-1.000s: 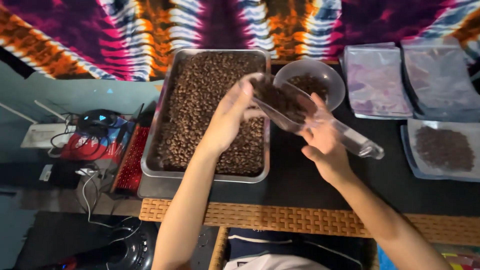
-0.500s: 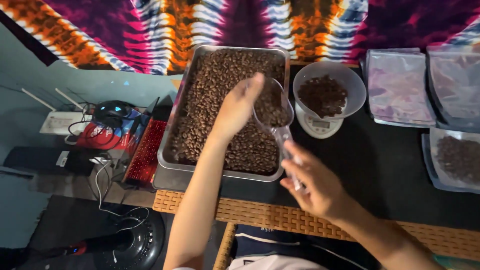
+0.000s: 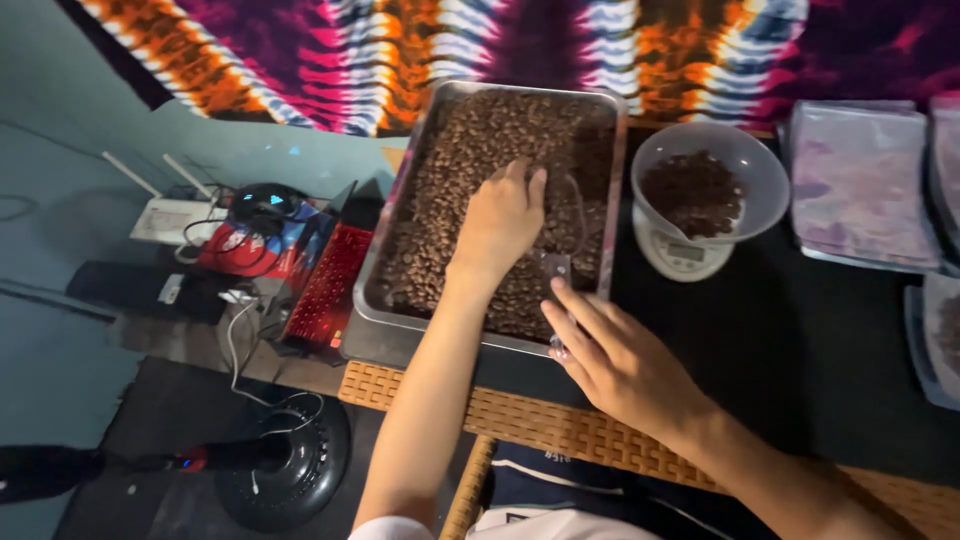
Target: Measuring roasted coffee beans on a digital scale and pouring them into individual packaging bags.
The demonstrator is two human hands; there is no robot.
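Hands both over a metal tray (image 3: 610,200) full of roasted coffee beans (image 3: 470,190). Left hand (image 3: 503,222) lies palm-down on the beans, fingers together and slightly curled, pressed against the bowl of a clear plastic scoop (image 3: 565,225) that is dug into the beans just right of it. Right hand (image 3: 610,355) sits nearer the body at the tray's front edge, fingers closed on the scoop's handle end. Right of both hands, a pale bowl (image 3: 765,170) holding a small heap of beans stands on a white kitchen scale (image 3: 680,258), on the black table (image 3: 780,340). Further right, stacked clear pouches (image 3: 860,180). Left of the left hand, below table level, a tangle of cables with a red box (image 3: 325,290) and a dark device (image 3: 262,200). Woven cane edge (image 3: 520,420) runs under the right wrist. Tie-dye cloth (image 3: 480,40) hangs beyond the tray.
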